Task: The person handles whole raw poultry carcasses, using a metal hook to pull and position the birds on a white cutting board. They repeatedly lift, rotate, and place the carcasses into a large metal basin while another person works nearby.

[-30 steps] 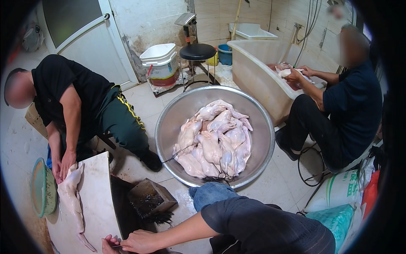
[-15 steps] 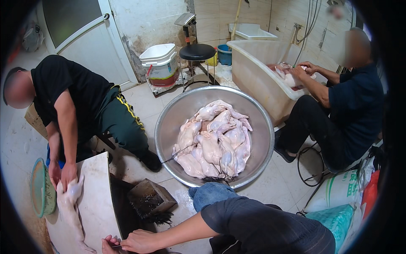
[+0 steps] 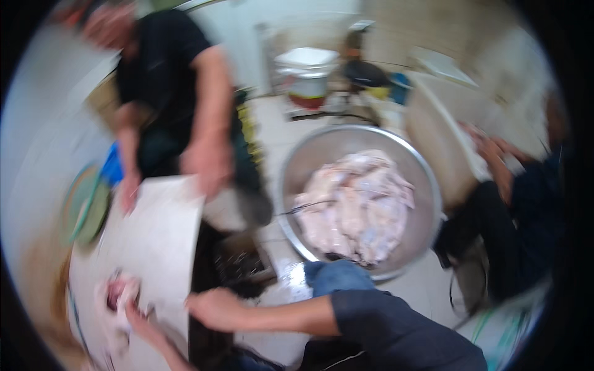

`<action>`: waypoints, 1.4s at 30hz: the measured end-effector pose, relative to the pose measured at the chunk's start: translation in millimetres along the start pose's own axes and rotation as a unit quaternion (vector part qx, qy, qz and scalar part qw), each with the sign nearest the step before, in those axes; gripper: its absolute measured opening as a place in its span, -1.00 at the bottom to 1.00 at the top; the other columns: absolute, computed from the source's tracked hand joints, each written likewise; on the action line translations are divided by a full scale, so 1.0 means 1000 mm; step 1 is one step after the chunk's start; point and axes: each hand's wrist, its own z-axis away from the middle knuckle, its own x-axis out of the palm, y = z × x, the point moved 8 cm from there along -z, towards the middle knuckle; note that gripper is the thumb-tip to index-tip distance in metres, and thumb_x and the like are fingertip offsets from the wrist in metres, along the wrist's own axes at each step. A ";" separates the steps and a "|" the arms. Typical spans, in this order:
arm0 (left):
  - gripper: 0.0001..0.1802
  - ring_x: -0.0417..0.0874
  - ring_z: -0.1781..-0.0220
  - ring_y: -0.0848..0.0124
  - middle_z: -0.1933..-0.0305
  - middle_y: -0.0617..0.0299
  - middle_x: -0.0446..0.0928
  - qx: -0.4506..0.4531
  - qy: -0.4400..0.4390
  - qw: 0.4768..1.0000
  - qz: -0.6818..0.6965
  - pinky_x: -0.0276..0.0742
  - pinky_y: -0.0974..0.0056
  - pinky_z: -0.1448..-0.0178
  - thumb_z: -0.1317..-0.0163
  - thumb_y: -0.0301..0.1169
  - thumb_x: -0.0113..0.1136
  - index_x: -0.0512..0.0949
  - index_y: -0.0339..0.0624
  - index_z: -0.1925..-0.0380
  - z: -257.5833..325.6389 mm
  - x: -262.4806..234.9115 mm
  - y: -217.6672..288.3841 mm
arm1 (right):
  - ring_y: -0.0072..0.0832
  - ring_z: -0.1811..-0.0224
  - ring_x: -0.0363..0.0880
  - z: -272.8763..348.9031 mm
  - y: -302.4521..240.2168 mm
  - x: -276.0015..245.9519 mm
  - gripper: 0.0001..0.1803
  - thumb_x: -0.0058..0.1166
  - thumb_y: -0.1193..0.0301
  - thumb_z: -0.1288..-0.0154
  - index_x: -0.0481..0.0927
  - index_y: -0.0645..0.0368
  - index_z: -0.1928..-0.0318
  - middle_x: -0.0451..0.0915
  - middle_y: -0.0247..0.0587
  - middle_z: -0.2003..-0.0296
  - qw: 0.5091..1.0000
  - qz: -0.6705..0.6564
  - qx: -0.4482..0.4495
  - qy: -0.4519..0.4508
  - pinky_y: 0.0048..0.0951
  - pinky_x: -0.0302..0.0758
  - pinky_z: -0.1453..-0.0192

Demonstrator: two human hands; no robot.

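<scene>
At the near end of the pale board [image 3: 154, 241] lies a plucked poultry carcass [image 3: 115, 324], probably a duck, with a dark red opening at its far end. My left hand [image 3: 141, 321] grips its right side, fingers partly hidden against the flesh. Beside the board's right edge, my right hand [image 3: 216, 308] is closed like a fist, apart from the carcass. Motion blur hides whatever may be in its fingers. Across the board, a co-worker's hand [image 3: 128, 193] rests near the far left corner, and the other hand [image 3: 207, 167] hangs blurred by the far right corner.
A large metal basin [image 3: 288, 157] holds several plucked carcasses. Between it and the board stands an open box [image 3: 263, 266] of dark thin pieces. A green round basket [image 3: 93, 210] leans left of the board. Behind are a white bucket [image 3: 307, 74] and a large tub [image 3: 427, 133] where another person works.
The view has swung left and blurred. My hands have parted, the left now on a carcass. The carcass under the co-worker's hands has left that spot, and those hands are apart.
</scene>
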 end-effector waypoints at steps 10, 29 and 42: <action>-0.38 0.43 -0.32 -0.07 -0.27 -0.12 0.40 0.031 -0.081 0.935 -0.344 0.36 0.02 -0.45 -0.23 -0.33 0.35 0.44 -0.19 -0.28 -0.016 -0.036 0.024 | -0.19 0.55 0.62 -0.014 0.006 -0.007 -0.80 -0.10 0.36 -0.60 0.57 0.12 0.00 0.53 -0.11 0.60 0.983 -0.134 0.116 0.038 -0.21 0.49 0.37; -0.84 0.65 0.14 0.11 0.33 0.04 0.60 0.108 -0.311 0.850 -0.411 0.58 0.09 0.07 -0.04 -0.60 0.29 0.59 -0.25 0.34 0.015 -0.036 0.076 | -0.78 0.45 0.41 -0.016 0.039 0.077 -0.27 0.48 0.49 -0.14 0.47 0.31 -0.32 0.64 -0.21 -0.12 0.941 -0.268 0.174 -0.107 -0.64 0.49 0.29; -0.74 0.57 -0.23 0.14 -0.05 0.13 0.62 0.376 -0.355 0.813 -0.268 0.45 0.08 -0.38 -0.16 -0.45 0.15 0.63 -0.20 0.13 0.047 0.059 0.108 | -0.60 0.10 0.59 -0.031 0.005 0.035 -0.63 0.42 0.61 -0.14 0.56 0.23 0.07 0.61 -0.33 0.11 0.973 -0.225 -0.048 0.028 -0.53 0.55 -0.04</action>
